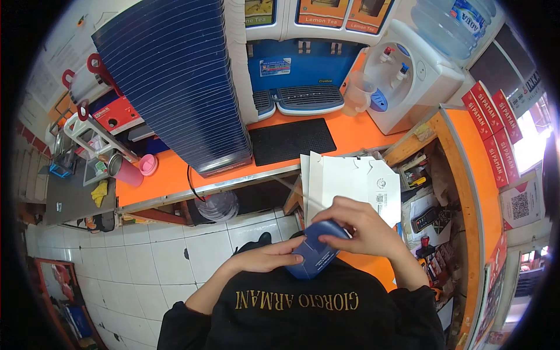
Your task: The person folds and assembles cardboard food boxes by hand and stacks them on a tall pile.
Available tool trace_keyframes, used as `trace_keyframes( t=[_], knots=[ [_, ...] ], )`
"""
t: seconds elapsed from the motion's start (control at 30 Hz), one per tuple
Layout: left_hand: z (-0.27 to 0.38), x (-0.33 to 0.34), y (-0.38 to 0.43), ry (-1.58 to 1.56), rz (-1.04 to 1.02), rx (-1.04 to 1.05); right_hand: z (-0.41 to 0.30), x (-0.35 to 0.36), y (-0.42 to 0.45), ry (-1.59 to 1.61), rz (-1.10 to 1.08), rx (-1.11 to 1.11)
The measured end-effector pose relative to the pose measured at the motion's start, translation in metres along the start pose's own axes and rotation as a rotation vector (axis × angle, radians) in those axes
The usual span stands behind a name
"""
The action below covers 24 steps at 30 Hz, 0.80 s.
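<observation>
Close to my chest, a blue cardboard box (316,253), curved in shape and printed with small writing, is held between both hands. My left hand (273,256) grips its left edge with the thumb on the front. My right hand (356,225) pinches its upper right part between thumb and fingers. Just beyond, flat white cardboard box blanks (345,175) lie in a loose stack, partly hidden by my right hand. A tall stack of blue cardboard boxes (175,87) rises on the orange counter ahead, to the left.
A black mat (291,141) lies on the orange counter (157,183) before a drink dispenser (306,70). A plastic pitcher (358,98) and water dispenser (415,74) stand right of it. Red boxes (492,127) stand on the right ledge; a pink tumbler (127,170) is at left.
</observation>
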<state>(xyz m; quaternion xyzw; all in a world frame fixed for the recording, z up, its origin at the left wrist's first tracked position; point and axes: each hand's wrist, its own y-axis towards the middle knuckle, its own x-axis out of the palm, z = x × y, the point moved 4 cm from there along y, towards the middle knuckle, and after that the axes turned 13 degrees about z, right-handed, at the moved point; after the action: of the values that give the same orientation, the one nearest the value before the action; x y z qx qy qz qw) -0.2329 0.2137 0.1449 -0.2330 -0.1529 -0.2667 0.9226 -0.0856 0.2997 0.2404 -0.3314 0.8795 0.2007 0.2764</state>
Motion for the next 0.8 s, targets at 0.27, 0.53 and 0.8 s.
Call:
trace_keyframes(
  t=[0.27,0.53,0.8],
  knots=[
    [0.004,0.003,-0.003,0.092,-0.099,0.060,0.008,0.006,-0.009,0.027,0.047,0.004],
    [0.007,-0.002,-0.005,0.030,-0.034,0.116,-0.009,0.004,-0.017,-0.098,0.003,-0.002],
    [0.065,0.012,-0.004,0.612,0.376,0.612,-0.026,0.020,-0.003,-0.585,0.250,-0.188]
  ],
)
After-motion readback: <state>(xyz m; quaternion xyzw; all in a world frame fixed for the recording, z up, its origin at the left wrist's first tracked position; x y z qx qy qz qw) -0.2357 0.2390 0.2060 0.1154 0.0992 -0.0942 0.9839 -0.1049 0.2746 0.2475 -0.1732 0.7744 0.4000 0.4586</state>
